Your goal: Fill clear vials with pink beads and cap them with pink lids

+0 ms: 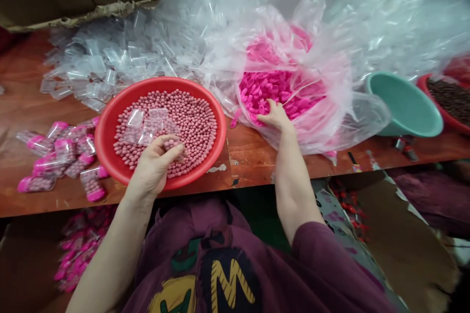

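Observation:
Over the red basin [105,156] of pink beads [194,122], my left hand [152,164] is closed around a small clear plastic container [173,144] that has pink beads in it. Several clear containers [147,124] lie on the beads just beyond that hand. To the right, a clear plastic bag [334,78] stands open, full of bright pink plastic caps [271,85]. My right hand [277,116] reaches into its near side, thumb and forefinger apart among the caps. Its other fingers are partly hidden.
Filled containers with pink caps [64,151] lie left of the basin. Clear empty containers [121,54] are heaped along the back. A green bowl [404,102] and a red basin of brown beads [450,98] stand right. Capped containers [82,249] sit below the table edge, lower left.

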`<action>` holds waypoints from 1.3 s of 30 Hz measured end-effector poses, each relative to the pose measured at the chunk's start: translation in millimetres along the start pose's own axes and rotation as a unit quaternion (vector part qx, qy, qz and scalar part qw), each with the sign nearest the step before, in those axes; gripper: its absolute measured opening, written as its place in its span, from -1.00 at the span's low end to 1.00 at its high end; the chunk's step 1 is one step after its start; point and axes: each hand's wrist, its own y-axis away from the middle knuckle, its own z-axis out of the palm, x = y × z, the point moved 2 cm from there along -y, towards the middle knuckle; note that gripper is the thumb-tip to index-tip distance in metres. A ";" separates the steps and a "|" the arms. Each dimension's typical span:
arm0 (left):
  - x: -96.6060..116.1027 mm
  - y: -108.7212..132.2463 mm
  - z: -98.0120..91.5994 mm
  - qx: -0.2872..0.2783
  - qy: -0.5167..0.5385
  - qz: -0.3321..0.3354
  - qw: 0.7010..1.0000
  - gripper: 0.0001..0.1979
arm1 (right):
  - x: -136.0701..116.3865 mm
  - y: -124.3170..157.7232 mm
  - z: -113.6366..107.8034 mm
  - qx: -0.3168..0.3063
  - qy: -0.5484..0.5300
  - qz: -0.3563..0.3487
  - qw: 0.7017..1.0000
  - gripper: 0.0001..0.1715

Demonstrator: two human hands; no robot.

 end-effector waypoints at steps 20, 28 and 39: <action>-0.8 -7.3 0.3 -0.008 0.008 0.009 1.000 -0.61 | -72.8 93.4 51.3 0.071 0.085 -0.232 0.966 -0.33; -2.6 -16.2 2.7 -0.010 0.070 -0.002 0.997 -0.57 | -75.0 77.6 55.3 0.083 -0.100 -0.305 0.944 -0.32; 5.4 -15.6 -0.4 -0.096 0.182 -0.102 0.973 -0.69 | -193.1 142.1 0.9 0.165 -0.262 -0.457 0.834 -0.76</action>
